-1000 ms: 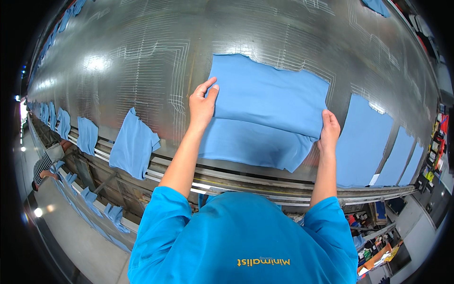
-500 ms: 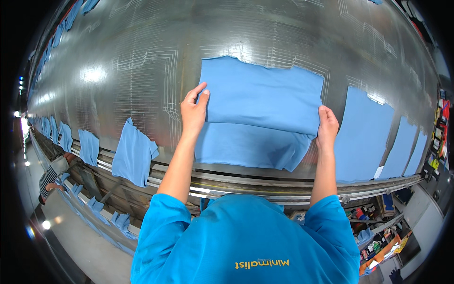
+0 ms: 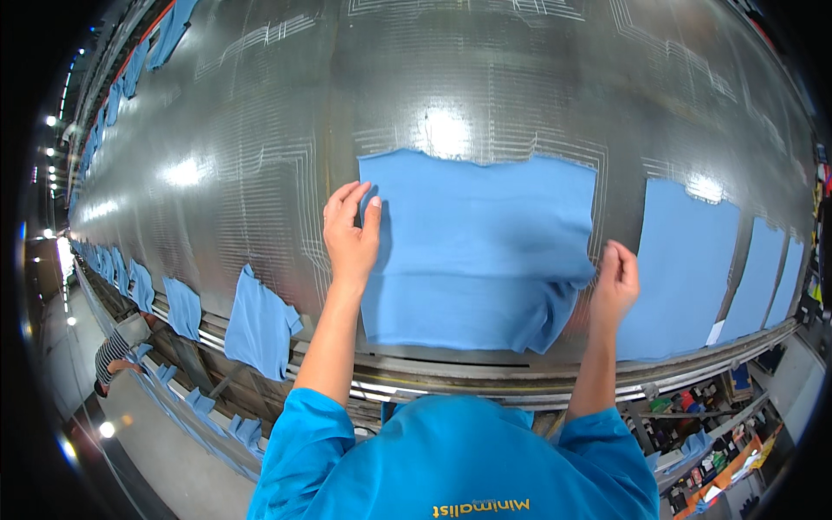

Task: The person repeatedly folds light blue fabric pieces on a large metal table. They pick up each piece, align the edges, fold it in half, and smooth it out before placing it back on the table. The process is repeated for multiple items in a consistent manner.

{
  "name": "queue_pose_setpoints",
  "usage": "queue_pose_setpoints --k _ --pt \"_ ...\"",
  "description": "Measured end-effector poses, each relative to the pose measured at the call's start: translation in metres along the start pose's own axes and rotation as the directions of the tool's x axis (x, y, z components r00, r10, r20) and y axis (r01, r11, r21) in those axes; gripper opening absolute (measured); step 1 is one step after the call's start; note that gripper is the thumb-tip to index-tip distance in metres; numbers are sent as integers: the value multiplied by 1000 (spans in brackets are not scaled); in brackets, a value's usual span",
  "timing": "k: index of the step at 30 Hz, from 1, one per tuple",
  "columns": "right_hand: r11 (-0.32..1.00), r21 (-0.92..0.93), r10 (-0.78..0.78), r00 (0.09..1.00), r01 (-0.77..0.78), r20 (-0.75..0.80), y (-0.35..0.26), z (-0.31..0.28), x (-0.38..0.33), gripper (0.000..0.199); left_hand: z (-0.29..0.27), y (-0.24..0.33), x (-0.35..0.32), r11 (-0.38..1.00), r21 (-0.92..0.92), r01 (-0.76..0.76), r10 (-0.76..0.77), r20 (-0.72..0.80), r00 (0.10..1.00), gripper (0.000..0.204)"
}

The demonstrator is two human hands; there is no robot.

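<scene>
Head view: a blue fabric panel (image 3: 481, 251) lies spread on a broad, curved metal surface (image 3: 260, 130) that gleams with reflected lamps and is scored with fine parallel lines. The panel's upper edge is uneven, and its lower right corner is folded and rumpled. The left hand (image 3: 351, 234) lies flat on the panel's left edge, fingers straight and close together, palm pressed to the cloth, grasping nothing. The right hand (image 3: 614, 282) is at the panel's right edge beside the rumpled corner, its fingers curled in; whether they pinch the cloth cannot be told from here. Both forearms rise from bright blue sleeves (image 3: 303, 442) at the lower edge of the picture.

To the right, just beside the panel, a second blue piece (image 3: 680, 269) lies flat on the same surface, followed by further pieces (image 3: 763, 277) toward the rim. To the left, a loose blue piece (image 3: 260, 325) hangs over the front edge of the surface, and a row of similar pieces (image 3: 130, 282) runs away along that edge. More cloth (image 3: 169, 30) lies along the far upper left. Under the front edge run metal rails (image 3: 485, 386). Below at the left is a floor (image 3: 173, 459), where another person (image 3: 113, 355) in a striped top is bent over. At the lower right stand shelves with coloured items (image 3: 719, 451).
</scene>
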State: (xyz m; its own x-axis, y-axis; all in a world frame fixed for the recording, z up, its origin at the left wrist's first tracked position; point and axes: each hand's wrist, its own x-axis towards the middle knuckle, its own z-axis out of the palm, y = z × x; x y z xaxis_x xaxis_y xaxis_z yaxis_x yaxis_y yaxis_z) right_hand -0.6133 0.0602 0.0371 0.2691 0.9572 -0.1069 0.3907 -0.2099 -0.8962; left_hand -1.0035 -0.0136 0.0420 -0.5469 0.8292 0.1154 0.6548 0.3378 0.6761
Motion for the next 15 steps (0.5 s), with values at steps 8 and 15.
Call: queue_pose_setpoints --k 8,15 --pt "960 -248 -167 975 128 -144 66 -20 3 24 18 9 51 958 95 -269 263 68 962 24" --pt "926 -339 -222 965 164 -140 53 -11 2 22 37 12 74 915 117 -385 359 197 912 19"
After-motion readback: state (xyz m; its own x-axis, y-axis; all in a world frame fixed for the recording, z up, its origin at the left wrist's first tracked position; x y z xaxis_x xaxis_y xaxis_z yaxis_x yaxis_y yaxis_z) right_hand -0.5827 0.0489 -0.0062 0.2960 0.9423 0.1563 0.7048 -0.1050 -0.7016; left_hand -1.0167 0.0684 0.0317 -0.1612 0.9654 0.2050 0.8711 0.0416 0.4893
